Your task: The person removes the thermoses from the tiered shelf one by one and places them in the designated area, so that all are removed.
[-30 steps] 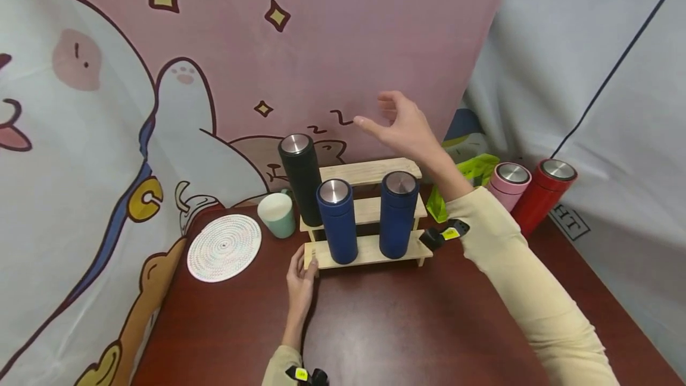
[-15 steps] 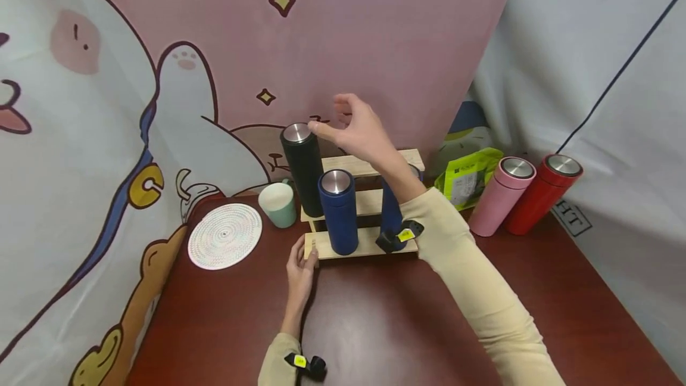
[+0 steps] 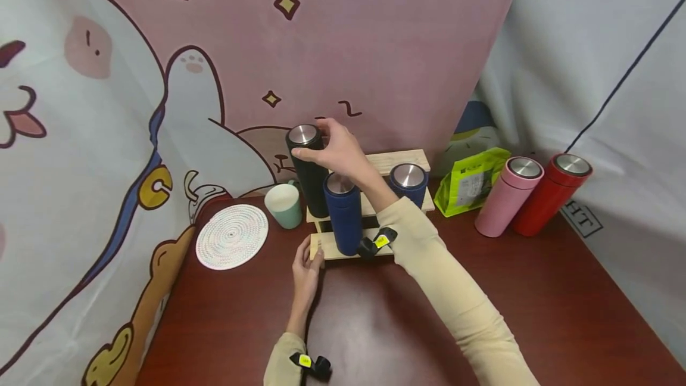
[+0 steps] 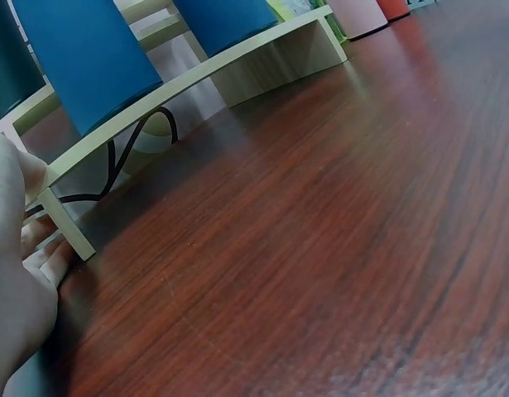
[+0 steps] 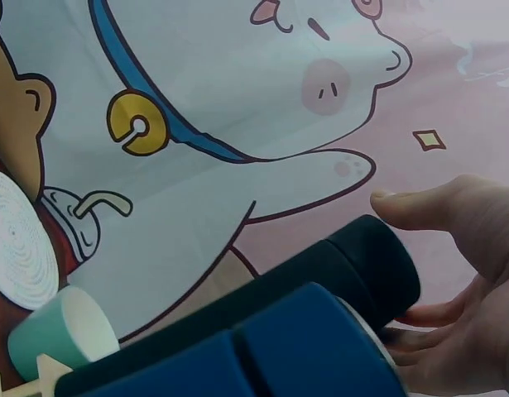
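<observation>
In the head view a stepped wooden rack (image 3: 328, 247) holds a tall black vacuum flask (image 3: 309, 186) at the left and two blue vacuum flasks, one (image 3: 345, 222) in front and another (image 3: 408, 179) to its right. My left hand (image 3: 306, 276) grips the left end of the rack's lowest board, thumb above; part of its fingers hides behind the rack's leg (image 4: 68, 225). Around the black flask's top is my right hand (image 3: 343, 151), thumb at the front and fingers behind. From the right wrist, a small gap shows between thumb and lid.
Left of the rack stand a mint cup (image 3: 284, 206) and a round woven mat (image 3: 231, 237). To the right are a green pouch (image 3: 471, 183), a pink flask (image 3: 506, 198) and a red flask (image 3: 552, 195). Cartoon-printed cloth walls rise behind the brown table (image 3: 364, 326).
My right hand has moved left and down across the rack, from above its right side to the black flask's top. The left hand keeps its hold on the rack.
</observation>
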The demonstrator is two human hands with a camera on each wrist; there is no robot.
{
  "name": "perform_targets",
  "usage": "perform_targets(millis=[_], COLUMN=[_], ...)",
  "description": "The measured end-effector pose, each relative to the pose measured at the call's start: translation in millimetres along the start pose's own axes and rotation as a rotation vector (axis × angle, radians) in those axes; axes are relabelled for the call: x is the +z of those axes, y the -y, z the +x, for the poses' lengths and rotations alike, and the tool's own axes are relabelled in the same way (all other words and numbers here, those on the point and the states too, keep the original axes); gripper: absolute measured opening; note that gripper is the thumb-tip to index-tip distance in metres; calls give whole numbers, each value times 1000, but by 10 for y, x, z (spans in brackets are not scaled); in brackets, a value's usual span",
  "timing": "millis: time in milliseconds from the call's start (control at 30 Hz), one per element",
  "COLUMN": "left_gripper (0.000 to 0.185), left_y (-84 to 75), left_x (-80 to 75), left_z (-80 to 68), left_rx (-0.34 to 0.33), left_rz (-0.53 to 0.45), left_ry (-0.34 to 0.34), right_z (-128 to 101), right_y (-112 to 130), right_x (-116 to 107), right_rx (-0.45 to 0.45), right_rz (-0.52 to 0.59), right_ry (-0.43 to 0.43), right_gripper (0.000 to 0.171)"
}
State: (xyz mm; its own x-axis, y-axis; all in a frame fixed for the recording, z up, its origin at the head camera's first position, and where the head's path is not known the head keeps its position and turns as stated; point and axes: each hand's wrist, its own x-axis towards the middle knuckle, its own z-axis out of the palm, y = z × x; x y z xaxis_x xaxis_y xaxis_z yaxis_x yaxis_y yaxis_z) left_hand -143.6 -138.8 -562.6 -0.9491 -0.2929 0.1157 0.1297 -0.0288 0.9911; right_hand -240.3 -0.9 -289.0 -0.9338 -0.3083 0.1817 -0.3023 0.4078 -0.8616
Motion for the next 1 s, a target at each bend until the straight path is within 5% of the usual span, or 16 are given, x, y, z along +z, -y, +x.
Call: perform_targets(millis=[333, 633, 1000], left_gripper=[51, 50, 51], left_y=[-19, 16, -67], left_x=[-1, -50, 17], left_z=[16, -61, -60], left_rx=[-6, -25, -10], left_rz=[-49, 8, -12], left_ry=[-1, -18, -10], right_z=[75, -9, -107], right_y=[-73, -122, -111], right_x=[117, 142, -131], right_rx=[-31, -54, -145], right_rz=[-53, -76, -6], right_ry=[-24, -69, -230], right_gripper=[86, 82, 78])
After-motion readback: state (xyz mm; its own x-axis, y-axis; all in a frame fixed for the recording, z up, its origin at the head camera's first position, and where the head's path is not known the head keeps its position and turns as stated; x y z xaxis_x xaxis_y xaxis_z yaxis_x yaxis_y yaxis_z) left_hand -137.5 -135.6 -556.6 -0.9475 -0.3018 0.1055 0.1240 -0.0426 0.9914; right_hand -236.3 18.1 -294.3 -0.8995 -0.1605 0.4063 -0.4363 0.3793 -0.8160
